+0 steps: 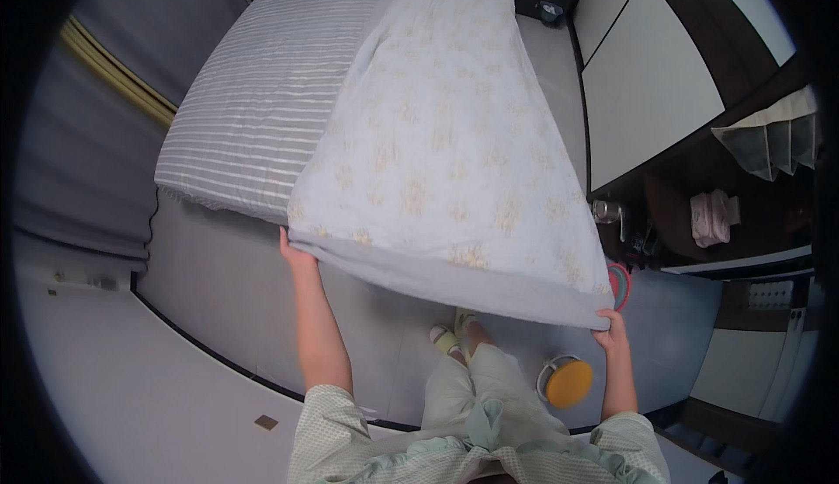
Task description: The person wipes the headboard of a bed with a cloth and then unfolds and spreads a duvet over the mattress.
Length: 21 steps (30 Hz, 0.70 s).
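A white quilt with a faint yellow flower print (pixel 439 130) is stretched from the far end of the bed towards me. My left hand (pixel 298 251) grips its near left corner, beside the foot of the bed. At the near right corner, my right hand (pixel 611 330) holds the quilt's grey edge. The near hem hangs between my two hands above the floor, past the end of the mattress. To the left, a grey-and-white striped sheet (pixel 255 97) covers the part of the bed that the quilt leaves bare.
Below my right hand stands a stool with a round yellow seat (pixel 569 384). A pink-rimmed basin (pixel 619 286) sits partly behind the quilt. Wardrobe doors (pixel 649 84) and a dark shelf unit line the right side. Grey curtains (pixel 85 150) hang at left.
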### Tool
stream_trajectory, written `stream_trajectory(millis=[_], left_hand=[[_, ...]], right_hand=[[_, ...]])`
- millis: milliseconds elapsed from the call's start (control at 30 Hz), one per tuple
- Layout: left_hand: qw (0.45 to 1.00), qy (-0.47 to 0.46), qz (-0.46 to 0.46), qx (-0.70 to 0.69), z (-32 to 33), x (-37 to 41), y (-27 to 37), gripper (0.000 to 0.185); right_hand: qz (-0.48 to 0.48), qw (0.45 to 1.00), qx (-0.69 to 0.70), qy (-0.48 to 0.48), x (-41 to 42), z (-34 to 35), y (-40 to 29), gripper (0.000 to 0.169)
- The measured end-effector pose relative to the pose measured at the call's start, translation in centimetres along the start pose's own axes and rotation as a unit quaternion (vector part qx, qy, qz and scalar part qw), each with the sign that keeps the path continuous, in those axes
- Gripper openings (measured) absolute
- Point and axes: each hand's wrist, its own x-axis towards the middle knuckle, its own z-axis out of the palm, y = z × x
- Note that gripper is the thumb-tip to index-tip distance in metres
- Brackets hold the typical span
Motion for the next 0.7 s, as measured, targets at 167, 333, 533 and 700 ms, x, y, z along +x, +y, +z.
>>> stream_trajectory(millis=[167,333,533,700], left_hand=[[0.999,0.033,-0.019,0.028,-1.1,-0.8,-1.1,0.055],[0.997,-0.017,0.002,0.072,2.4,-0.9,1.4,0.050],[0.999,-0.041,-0.034,-0.007,8.1,-0.3,5.5,0.030],[1.000,0.012,-0.004,0.014,9.5,-1.0,6.0,0.033]], right_hand=[[0.208,0.974,0.088,0.004,5.6,-8.8,0.4,0.027],[0.138,0.977,0.161,0.006,9.4,-4.1,4.5,0.028],[-0.118,0.957,0.265,0.015,8.5,7.1,-2.4,0.049],[-0.238,0.931,0.266,-0.072,8.2,10.3,-5.5,0.064]])
